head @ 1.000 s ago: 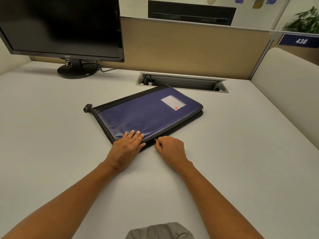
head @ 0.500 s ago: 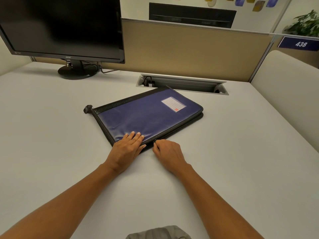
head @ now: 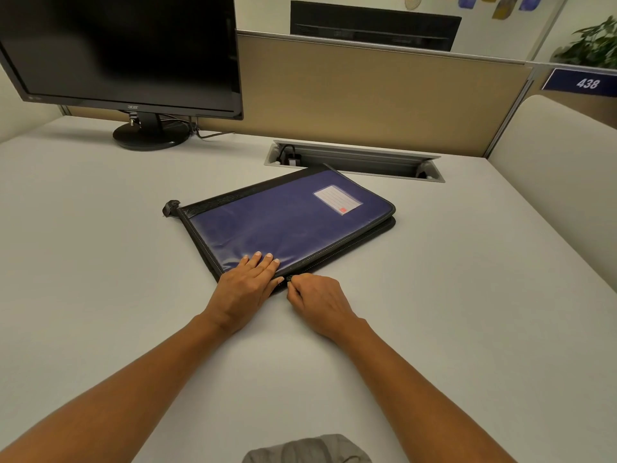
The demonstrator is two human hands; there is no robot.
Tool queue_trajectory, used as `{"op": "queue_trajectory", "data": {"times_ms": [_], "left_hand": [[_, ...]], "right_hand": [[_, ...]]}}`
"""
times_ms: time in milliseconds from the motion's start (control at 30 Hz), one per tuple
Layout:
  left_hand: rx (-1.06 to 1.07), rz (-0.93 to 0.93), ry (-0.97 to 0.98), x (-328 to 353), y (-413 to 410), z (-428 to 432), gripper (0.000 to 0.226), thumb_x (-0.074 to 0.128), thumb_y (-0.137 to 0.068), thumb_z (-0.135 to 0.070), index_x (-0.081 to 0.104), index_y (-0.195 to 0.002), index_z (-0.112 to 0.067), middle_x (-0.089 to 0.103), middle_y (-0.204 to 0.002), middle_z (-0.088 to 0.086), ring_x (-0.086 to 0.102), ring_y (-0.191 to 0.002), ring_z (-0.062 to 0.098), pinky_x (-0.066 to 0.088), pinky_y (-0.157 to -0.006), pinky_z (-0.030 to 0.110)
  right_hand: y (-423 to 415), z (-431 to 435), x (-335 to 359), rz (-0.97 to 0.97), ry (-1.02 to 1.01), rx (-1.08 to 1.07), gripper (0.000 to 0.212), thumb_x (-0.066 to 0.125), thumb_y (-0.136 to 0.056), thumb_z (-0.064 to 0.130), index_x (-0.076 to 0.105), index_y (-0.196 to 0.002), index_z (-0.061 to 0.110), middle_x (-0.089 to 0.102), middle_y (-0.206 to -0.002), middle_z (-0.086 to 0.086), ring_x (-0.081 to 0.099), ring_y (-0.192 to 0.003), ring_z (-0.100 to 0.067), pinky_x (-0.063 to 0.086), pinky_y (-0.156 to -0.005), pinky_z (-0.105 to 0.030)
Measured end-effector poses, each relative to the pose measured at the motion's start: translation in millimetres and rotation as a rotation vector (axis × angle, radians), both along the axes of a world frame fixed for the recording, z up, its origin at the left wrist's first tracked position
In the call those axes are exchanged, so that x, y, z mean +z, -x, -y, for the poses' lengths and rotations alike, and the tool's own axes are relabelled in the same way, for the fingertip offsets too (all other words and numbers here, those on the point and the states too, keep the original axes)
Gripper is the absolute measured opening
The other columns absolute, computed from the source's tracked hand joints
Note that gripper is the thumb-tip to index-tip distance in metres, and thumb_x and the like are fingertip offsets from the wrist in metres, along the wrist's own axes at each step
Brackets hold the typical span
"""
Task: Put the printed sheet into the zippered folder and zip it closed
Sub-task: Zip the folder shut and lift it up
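The flat dark-blue fabric zippered folder with black trim [head: 283, 225] lies just ahead of both hands, its long axis running from the left hand [head: 245, 289] away to the right. It rests on a pale grey counter [head: 100, 262], with a black monitor [head: 123, 51] far beyond the left hand and a tan partition [head: 367, 95] behind. The left hand presses flat, fingers straight, on the folder's near corner; the right hand [head: 317, 302], just beside it, pinches the zipper pull [head: 289, 279].

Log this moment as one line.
step: zip folder | left hand: flat on folder | right hand: pinches zipper pull | sheet: not visible
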State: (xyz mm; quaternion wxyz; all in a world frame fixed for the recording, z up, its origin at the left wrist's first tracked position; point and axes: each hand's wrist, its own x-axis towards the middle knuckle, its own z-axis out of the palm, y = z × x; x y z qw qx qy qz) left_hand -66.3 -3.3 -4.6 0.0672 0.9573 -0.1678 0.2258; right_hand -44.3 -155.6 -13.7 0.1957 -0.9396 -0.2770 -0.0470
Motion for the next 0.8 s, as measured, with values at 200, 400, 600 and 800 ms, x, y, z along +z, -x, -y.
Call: {"op": "queue_trajectory", "data": {"times_ms": [200, 400, 600, 800], "left_hand": [[-0.001, 0.004, 0.001, 0, 0, 0, 0.077, 0.006, -0.098, -0.038, 0.069, -0.097, 0.006, 0.071, -0.095, 0.024, 0.068, -0.085, 0.040, 0.057, -0.063, 0.051], [0.006, 0.003, 0.007, -4, -2, -1, 0.075, 0.008, -0.099, -0.037, 0.069, -0.097, 0.005, 0.071, -0.096, 0.023, 0.068, -0.086, 0.040, 0.057, -0.064, 0.051], [0.017, -0.020, 0.038, -6, -2, -2, 0.073, 0.009, -0.099, -0.038, 0.068, -0.100, 0.004, 0.070, -0.099, 0.023, 0.067, -0.089, 0.040, 0.055, -0.068, 0.051], [0.034, -0.059, 0.048, -5, -1, -3, 0.073, 0.008, -0.098, -0.039, 0.067, -0.103, 0.004, 0.069, -0.102, 0.023, 0.066, -0.092, 0.040, 0.054, -0.072, 0.052]], "right_hand": [[1, -1, 0, 0.009, -0.004, 0.017, 0.024, 0.037, -0.095, 0.021, 0.041, -0.071, 0.018, 0.063, -0.079, -0.014, 0.041, -0.063, -0.019, 0.026, -0.059, -0.030], [7, -8, 1, 0.014, -0.013, 0.064, 0.026, 0.037, -0.095, 0.022, 0.055, -0.081, 0.009, 0.065, -0.088, -0.016, 0.057, -0.077, -0.033, 0.035, -0.063, -0.039], [14, -16, 1, 0.006, -0.034, 0.126, 0.029, 0.036, -0.096, 0.023, 0.058, -0.090, 0.004, 0.065, -0.092, -0.018, 0.057, -0.078, -0.032, 0.042, -0.070, -0.042], [15, -16, 1, 0.016, -0.046, 0.142, 0.029, 0.037, -0.096, 0.022, 0.058, -0.088, 0.004, 0.065, -0.089, -0.017, 0.057, -0.075, -0.032, 0.041, -0.067, -0.040]]}}
